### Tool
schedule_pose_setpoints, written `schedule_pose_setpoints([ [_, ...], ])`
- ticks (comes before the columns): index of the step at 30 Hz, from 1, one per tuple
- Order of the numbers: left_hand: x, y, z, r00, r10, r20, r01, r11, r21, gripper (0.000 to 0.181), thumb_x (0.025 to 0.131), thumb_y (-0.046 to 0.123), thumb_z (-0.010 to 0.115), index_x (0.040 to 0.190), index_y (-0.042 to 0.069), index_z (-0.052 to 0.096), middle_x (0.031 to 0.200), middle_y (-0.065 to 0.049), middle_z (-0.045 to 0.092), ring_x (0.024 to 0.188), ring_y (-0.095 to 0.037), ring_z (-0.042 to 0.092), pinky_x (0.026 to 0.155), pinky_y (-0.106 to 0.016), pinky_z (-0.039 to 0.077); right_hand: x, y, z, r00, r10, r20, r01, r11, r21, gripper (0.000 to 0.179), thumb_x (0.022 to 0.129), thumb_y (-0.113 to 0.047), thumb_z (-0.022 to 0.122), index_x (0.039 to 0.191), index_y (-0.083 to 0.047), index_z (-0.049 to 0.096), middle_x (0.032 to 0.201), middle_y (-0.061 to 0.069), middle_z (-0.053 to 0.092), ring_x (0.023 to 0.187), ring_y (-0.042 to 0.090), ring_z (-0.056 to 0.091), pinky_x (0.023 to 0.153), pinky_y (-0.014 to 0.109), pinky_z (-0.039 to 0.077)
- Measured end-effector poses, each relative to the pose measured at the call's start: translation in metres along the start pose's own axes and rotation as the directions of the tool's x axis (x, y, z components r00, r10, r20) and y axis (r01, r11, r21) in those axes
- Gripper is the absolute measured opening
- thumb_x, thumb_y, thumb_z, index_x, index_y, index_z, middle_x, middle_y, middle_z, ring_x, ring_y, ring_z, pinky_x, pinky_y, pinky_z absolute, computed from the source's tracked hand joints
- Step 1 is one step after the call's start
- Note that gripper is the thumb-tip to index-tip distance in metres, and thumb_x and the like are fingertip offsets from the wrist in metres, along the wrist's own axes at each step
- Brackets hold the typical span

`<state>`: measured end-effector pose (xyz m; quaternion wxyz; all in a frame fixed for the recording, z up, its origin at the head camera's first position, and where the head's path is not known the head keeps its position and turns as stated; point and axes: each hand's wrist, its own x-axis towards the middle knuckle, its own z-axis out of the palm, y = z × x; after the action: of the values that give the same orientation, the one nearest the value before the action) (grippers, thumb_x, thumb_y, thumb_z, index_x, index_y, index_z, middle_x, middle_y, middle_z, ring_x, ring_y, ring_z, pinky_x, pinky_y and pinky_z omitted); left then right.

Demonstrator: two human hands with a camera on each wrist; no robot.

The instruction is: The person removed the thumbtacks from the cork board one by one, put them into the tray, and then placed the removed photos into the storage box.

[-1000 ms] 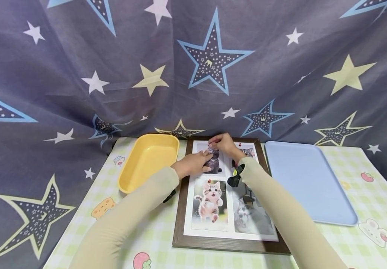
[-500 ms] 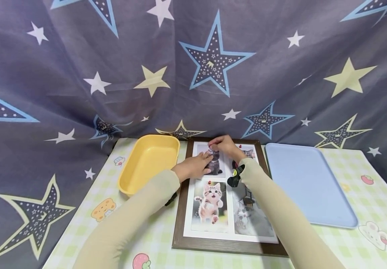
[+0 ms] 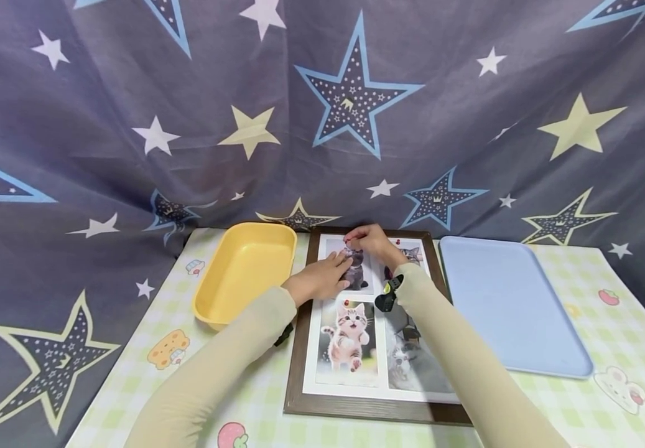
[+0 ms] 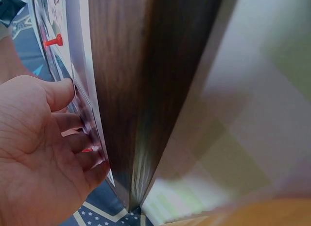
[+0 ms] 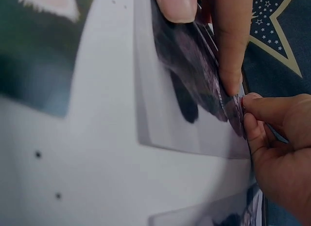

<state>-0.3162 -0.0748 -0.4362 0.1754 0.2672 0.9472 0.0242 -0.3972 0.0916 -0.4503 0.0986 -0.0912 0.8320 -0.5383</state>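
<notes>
Pinching red pin (image 5: 242,102), R fingers (image 5: 269,109) bent, L fingers (image 5: 231,51) touching cat pic (image 5: 204,133)

A curtained-off work spot, judging by the starry curtain (image 3: 305,165) and checked tablecloth (image 3: 269,389)

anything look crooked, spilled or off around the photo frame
Nothing looks spilled or broken. The one oddity: small dark specks on the white backing board inside the brown wooden photo frame, seen in the right wrist view; they might be pinholes.

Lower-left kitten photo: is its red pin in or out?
In: the red pin stands unheld at the top edge of the kitten photo; depth cannot be judged.
</notes>
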Motion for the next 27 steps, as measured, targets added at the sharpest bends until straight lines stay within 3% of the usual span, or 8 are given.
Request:
schedule_pose_setpoints([
  [10,-0.0027,0.0010,-0.0031,1.000,0.010,0.005,-0.010,1.000,0.003,0.063,0.111,0.038,0.035,0.165,0.011,0.015,0.173,-0.012,0.004,0.160,-0.032,0.008,0.129,-0.042,0.020,0.0020,0.0008,0.0002,1.000,0.012,-0.002,-0.012,1.000,0.019,0.024,0.092,0.007,0.067,0.114,0.012,0.071,0.105,0.023,0.074,0.081,0.013,0.064,0.076,0.021,0.053],
  [20,-0.0019,-0.0010,0.0011,0.998,0.041,-0.049,-0.044,0.998,-0.055,0.065,0.111,0.037,0.037,0.163,0.004,0.017,0.172,-0.013,0.005,0.160,-0.032,0.008,0.130,-0.042,0.018,0.0024,-0.0025,0.0002,1.000,0.007,0.013,-0.007,1.000,0.028,0.024,0.092,0.005,0.067,0.115,0.013,0.070,0.107,0.024,0.073,0.077,0.008,0.061,0.073,0.018,0.051],
  [27,-0.0019,0.0004,0.0000,0.997,0.083,-0.011,-0.083,0.996,-0.032,0.062,0.112,0.038,0.034,0.165,0.014,0.014,0.173,-0.011,0.004,0.160,-0.032,0.006,0.130,-0.045,0.017,0.0004,-0.0034,-0.0016,0.999,0.019,0.028,-0.020,1.000,0.025,0.024,0.093,0.005,0.066,0.116,0.014,0.069,0.106,0.024,0.072,0.079,0.011,0.061,0.074,0.020,0.051],
])
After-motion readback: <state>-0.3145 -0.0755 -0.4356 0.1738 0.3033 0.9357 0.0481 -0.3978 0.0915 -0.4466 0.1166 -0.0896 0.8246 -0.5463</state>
